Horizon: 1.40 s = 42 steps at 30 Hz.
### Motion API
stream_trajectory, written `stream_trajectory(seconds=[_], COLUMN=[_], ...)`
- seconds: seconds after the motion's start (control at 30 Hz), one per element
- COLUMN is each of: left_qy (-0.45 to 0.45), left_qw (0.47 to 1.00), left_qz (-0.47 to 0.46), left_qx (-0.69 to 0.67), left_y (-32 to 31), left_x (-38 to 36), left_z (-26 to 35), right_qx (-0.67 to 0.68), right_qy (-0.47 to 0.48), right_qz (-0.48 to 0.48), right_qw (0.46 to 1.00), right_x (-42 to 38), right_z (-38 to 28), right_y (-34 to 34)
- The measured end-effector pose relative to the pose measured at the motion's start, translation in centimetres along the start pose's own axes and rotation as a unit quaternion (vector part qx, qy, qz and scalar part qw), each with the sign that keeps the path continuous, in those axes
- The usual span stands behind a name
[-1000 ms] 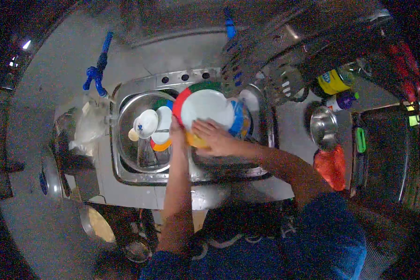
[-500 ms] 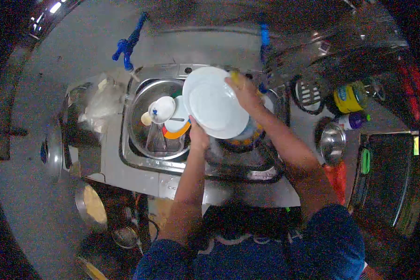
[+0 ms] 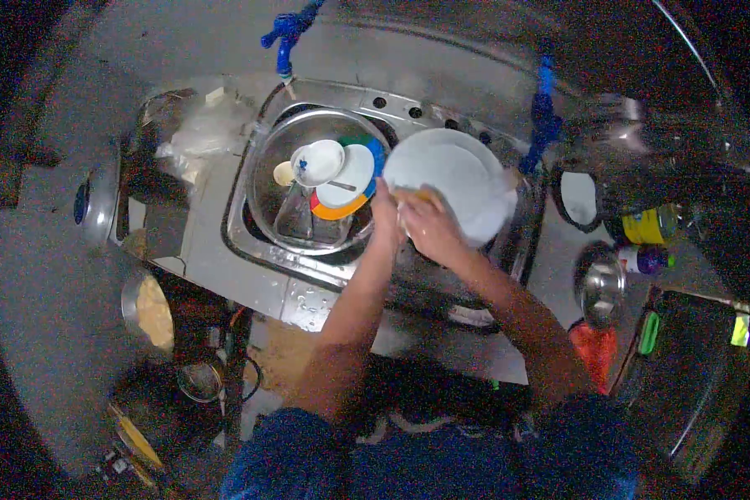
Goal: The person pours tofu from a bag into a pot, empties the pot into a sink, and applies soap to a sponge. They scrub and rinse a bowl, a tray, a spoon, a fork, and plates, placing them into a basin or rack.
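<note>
My left hand [image 3: 386, 215] grips the near-left rim of a large white plate [image 3: 450, 167], which hangs tilted over the right side of the sink. My right hand [image 3: 432, 229] is closed on a yellow sponge [image 3: 427, 197] and presses it to the plate near that same rim. The fingers mostly hide the sponge. In the left basin, a steel bowl [image 3: 262, 179] holds a small white bowl [image 3: 318, 163], a plate with a coloured rim [image 3: 339, 210], a piece of cutlery and a clear container [image 3: 304, 225].
Two blue taps [image 3: 285, 33] [image 3: 545, 117] stand behind the sink [image 3: 325, 271]. A plastic bag [image 3: 212, 133] lies on the left. To the right are a steel bowl [image 3: 602, 287], a yellow-labelled tub [image 3: 644, 225], a purple bottle [image 3: 642, 260] and an orange cloth [image 3: 593, 354].
My right hand with the sponge has moved from the plate's far upper edge down to its near-left side, beside my left hand. The view has turned, and the plate sits further right in it.
</note>
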<state>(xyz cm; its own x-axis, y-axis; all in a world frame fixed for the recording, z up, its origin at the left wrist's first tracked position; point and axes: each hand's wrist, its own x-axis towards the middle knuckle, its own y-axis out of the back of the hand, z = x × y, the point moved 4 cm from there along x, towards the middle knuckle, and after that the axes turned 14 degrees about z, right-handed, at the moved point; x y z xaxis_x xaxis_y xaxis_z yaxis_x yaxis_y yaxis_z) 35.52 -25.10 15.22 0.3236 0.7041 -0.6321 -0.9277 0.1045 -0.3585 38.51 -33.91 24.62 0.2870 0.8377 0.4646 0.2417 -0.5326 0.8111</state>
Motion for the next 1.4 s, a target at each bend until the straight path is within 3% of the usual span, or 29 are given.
stream_trajectory(seconds=[0.07, 0.1, 0.17, 0.2, 0.23, 0.27, 0.33, 0.37, 0.43, 0.47, 0.5, 0.57, 0.6, 0.63, 0.7, 0.73, 0.77, 0.8, 0.87, 0.97, 1.03, 1.07, 1.1, 1.13, 1.17, 1.2, 1.23, 1.33, 1.4], left_qy=[-0.001, -0.034, -0.07, -0.09, -0.039, -0.036, 0.0, -0.003, -0.055, -0.079, -0.1, -0.274, -0.15, -0.029, 0.033, 0.062, 0.025, 0.037, 0.048, -0.03, 0.01, 0.03, 0.039, 0.053, 0.066, 0.08, 0.095, 0.128, 0.136], left_qw=[0.997, 0.994, 0.974, 0.958, 0.983, 0.998, 0.995, 0.99, 0.995, 0.989, 0.953, 0.846, 0.934, 0.984, 0.99, 0.992, 1.0, 0.999, 0.986, 0.989, 0.996, 0.997, 0.997, 0.997, 0.997, 0.997, 0.995, 0.986, 0.972], left_qz=[-0.077, -0.057, -0.009, 0.017, 0.024, 0.008, 0.063, 0.036, 0.084, 0.108, 0.15, 0.014, 0.014, 0.045, 0.046, 0.046, 0.016, 0.02, -0.045, -0.006, 0.035, 0.053, 0.045, 0.033, 0.018, 0.001, -0.016, -0.066, -0.098], left_qx=[-0.004, 0.09, 0.214, 0.273, 0.179, 0.053, -0.082, -0.138, -0.006, 0.064, 0.243, 0.457, 0.323, 0.173, 0.127, 0.102, 0.004, -0.007, -0.153, -0.145, -0.077, -0.043, -0.044, -0.035, -0.019, 0.001, 0.021, 0.088, 0.164], left_y=[-1.2, -0.3, 0.1, 0.1, -1.0, -0.3, 2.5, 2.4, 2.4, 2.5, 1.0, 2.4, 2.0, 1.5, 3.9, 5.0, 5.4, 6.1, 7.9, 9.4, 8.2, 7.7, 8.7, 8.7, 8.9, 8.8, 8.4, 6.7, 6.0], left_x=[-1.8, -0.5, -1.3, -2.1, -4.7, -2.9, 1.7, 1.1, 1.8, 1.9, -1.0, -0.3, -1.5, -3.0, -2.0, -1.6, -1.4, -1.3, 1.5, 3.7, 2.0, 1.4, 3.6, 4.2, 4.6, 4.2, 3.7, 1.9, 0.2], left_z=[-0.8, -2.5, -2.1, -1.0, 1.8, 1.2, -0.2, 0.9, -0.2, -0.8, 0.7, -3.3, -3.1, -2.9, -1.9, -1.3, -0.4, 0.5, -1.6, -2.4, -0.8, -0.4, -2.4, -3.2, -4.2, -4.6, -5.0, -7.6, -10.7], right_qx=[-0.083, -0.126, -0.096, -0.048, -0.016, 0.017, 0.017, -0.029, -0.161, -0.13, -0.114, -0.142, -0.187, -0.235, 0.078, 0.077, 0.073, 0.066, 0.22, 0.272, 0.279, 0.216, 0.254, 0.194, 0.092, 0.047, 0.013, -0.002, -0.016], right_qy=[-0.037, -0.056, -0.117, -0.253, -0.271, -0.287, -0.199, -0.154, -0.059, -0.033, -0.022, -0.023, -0.037, -0.048, -0.142, -0.243, -0.343, -0.437, -0.507, -0.387, -0.317, -0.242, -0.092, 0.061, 0.05, 0.144, 0.221, 0.286, 0.26], right_qz=[0.03, 0.045, -0.029, -0.082, -0.029, 0.022, 0.067, 0.03, -0.093, -0.057, -0.027, 0.006, 0.01, 0.017, 0.173, 0.124, 0.07, 0.015, -0.023, -0.014, -0.064, -0.085, -0.032, -0.011, -0.177, -0.16, -0.084, -0.125, -0.121], right_qw=[0.995, 0.989, 0.988, 0.963, 0.962, 0.957, 0.978, 0.987, 0.981, 0.989, 0.993, 0.99, 0.982, 0.971, 0.972, 0.959, 0.934, 0.897, 0.833, 0.881, 0.904, 0.942, 0.962, 0.979, 0.979, 0.975, 0.972, 0.95, 0.958], right_x=[1.8, 2.7, 4.0, 4.2, 2.9, 1.6, -0.9, -1.8, -2.9, -2.6, -1.6, -0.4, 0.3, 0.6, -0.4, -0.1, 0.3, 1.1, 4.3, 6.0, 9.6, 9.8, 10.1, 10.5, 10.4, 8.9, 7.6, 3.9, 3.5], right_z=[2.4, 4.2, 7.7, 10.7, 13.0, 14.6, 11.4, 9.6, 5.7, 2.8, 2.1, 3.4, 5.8, 7.5, 14.7, 15.6, 15.8, 15.2, 8.6, 5.6, 0.9, -0.1, -1.9, -4.1, -4.9, -5.4, -6.2, -5.5, -4.6], right_y=[-1.4, -1.6, 0.5, 0.9, 1.4, 1.4, 2.1, 1.8, 0.1, 0.8, 0.0, -1.8, -2.8, -3.1, -2.5, -2.5, -1.7, 0.1, 3.2, 1.8, 3.2, 1.7, 1.4, 1.1, -0.7, -3.3, -4.0, -10.4, -11.2])
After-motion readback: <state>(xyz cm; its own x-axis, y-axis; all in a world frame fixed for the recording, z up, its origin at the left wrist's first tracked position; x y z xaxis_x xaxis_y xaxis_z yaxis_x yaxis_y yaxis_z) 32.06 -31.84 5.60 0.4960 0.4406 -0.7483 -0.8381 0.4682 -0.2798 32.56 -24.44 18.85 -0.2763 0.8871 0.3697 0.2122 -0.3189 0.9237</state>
